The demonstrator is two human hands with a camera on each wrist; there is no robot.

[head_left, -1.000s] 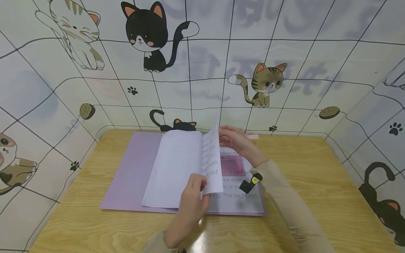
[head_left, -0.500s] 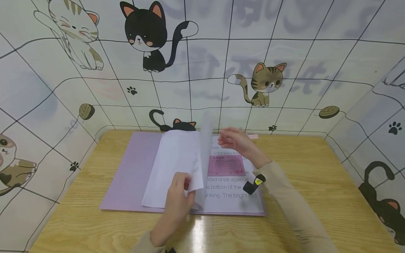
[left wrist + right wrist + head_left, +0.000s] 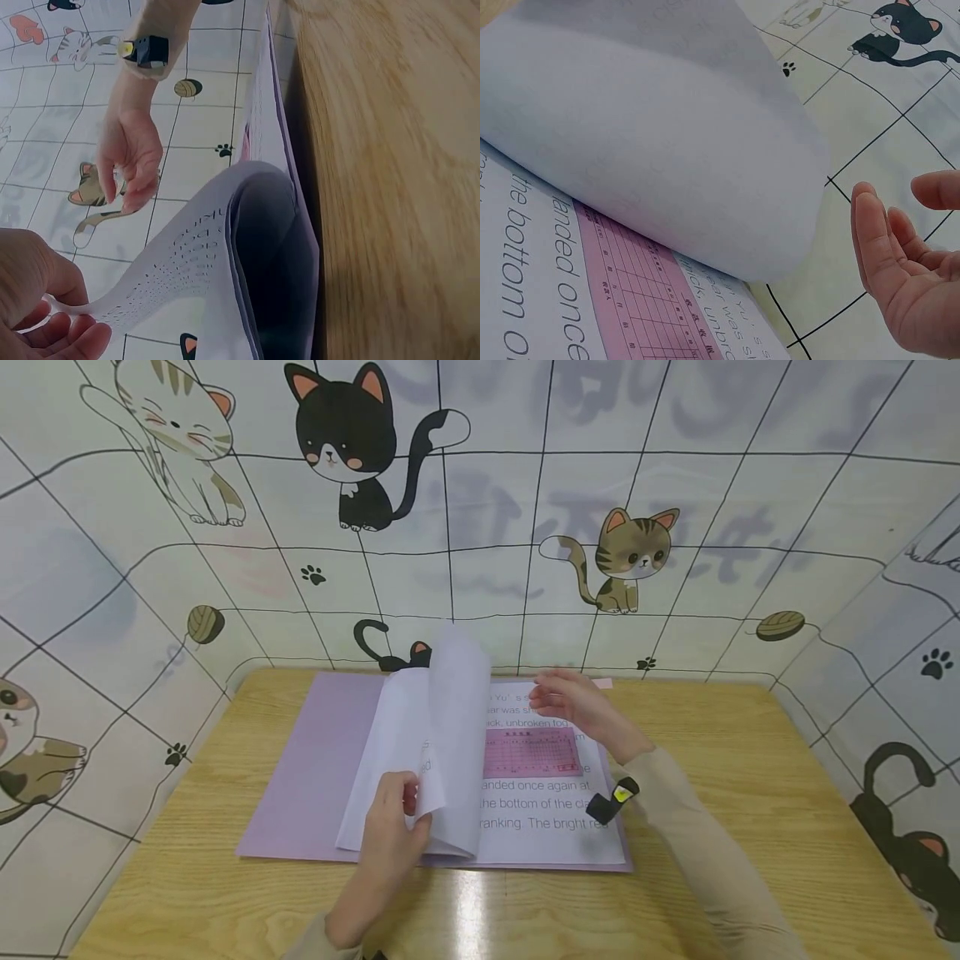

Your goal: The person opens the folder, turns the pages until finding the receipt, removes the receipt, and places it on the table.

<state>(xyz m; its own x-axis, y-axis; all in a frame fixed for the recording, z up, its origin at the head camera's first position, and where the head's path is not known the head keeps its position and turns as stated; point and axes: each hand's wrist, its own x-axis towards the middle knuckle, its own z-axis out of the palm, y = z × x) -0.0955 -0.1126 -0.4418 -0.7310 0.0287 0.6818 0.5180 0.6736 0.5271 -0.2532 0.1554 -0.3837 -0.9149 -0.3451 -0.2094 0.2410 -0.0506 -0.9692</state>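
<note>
An open book with a lilac cover [image 3: 330,760] lies on the wooden table. My left hand [image 3: 392,822] pinches the lower edge of a white page [image 3: 459,743], which curls up and over toward the left. In the left wrist view, thumb and fingers grip that page's thin edge, with print on its inner face. On the right-hand page [image 3: 555,835], in large print, lies a pink printed form [image 3: 532,753] with a grid. My right hand [image 3: 573,702] hovers over the upper part of this page, fingers loosely bent, holding nothing, apart from the turning page in the right wrist view.
Behind the table [image 3: 750,827] stands a wall covering [image 3: 495,502] with cartoon cats and a line grid. A small pink tab [image 3: 602,683] sticks out past the book's top right edge. A dark band [image 3: 611,802] is on the right wrist.
My left hand has carried the page leftward, curling it over and uncovering more of the pink form. The right hand has come off the page and drawn slightly right.
</note>
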